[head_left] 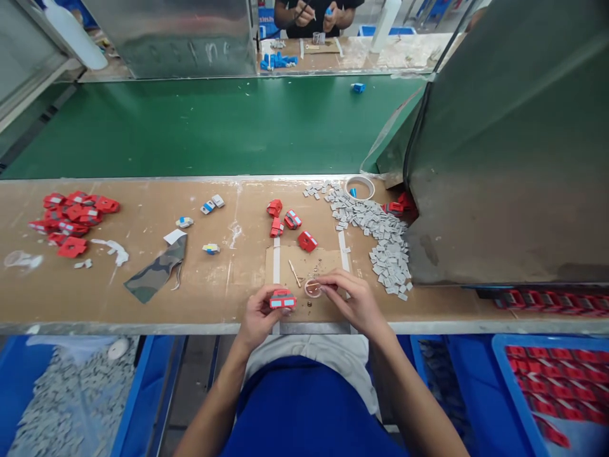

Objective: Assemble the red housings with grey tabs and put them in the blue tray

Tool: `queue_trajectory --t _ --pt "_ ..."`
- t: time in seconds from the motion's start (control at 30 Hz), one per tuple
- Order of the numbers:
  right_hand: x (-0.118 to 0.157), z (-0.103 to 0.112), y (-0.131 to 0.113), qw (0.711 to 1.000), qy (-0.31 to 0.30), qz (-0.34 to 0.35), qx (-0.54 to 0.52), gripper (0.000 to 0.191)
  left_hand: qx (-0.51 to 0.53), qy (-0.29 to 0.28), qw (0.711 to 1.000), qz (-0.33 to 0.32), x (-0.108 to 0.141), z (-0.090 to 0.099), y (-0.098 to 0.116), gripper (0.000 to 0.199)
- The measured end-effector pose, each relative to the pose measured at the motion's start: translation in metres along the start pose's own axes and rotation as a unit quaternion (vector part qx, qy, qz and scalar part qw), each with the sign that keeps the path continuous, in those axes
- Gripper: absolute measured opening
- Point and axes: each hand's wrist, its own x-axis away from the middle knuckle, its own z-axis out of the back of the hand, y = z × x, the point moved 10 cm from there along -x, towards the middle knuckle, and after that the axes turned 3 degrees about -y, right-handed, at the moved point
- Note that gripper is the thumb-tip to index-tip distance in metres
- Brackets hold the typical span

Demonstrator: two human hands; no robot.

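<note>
My left hand (pixel 259 312) is closed around a red toy vehicle (pixel 283 299) with light-blue windows, just above the front part of the table. My right hand (pixel 349 295) pinches a thin stick (pixel 313 284), its tip at a small round clear cup (pixel 313 289). A second wooden stick (pixel 294 273) lies beside the cup on a cardboard sheet (pixel 328 260) marked with dark spots. Behind my hands sit several red toy parts (pixel 307 241). To the right spreads a heap of small grey rectangular pieces (pixel 366 219).
A roll of tape (pixel 360 188) rests on the grey pieces. Red parts are piled (pixel 73 219) at far left, near a camouflage cloth (pixel 159 266). A metal panel (pixel 509 146) stands at right. Beyond the green belt (pixel 214 127), a co-worker's hands (pixel 316 16) handle a blue part.
</note>
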Motion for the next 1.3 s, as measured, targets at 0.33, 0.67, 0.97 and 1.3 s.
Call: queue_trajectory --t 0.33,0.67,0.97,1.3 --pt "0.002 0.009 0.002 0.996 0.084 0.003 0.013 0.019 -0.042 0.017 0.999 -0.019 -0.001 0.002 0.004 0.038" --pt "0.022 0.011 0.034 0.978 0.149 -0.122 -0.082 0.027 -0.139 0.002 0.988 -0.068 -0.003 -0.003 0.021 0.034" --pt "0.039 0.009 0.040 0.937 0.197 -0.178 -0.229 0.036 -0.219 -0.009 0.971 -0.098 0.000 -0.009 0.025 0.025" --pt "0.013 -0.007 -0.032 0.987 0.115 -0.024 -0.108 0.021 -0.235 -0.029 0.966 -0.107 0.000 -0.016 0.027 0.024"
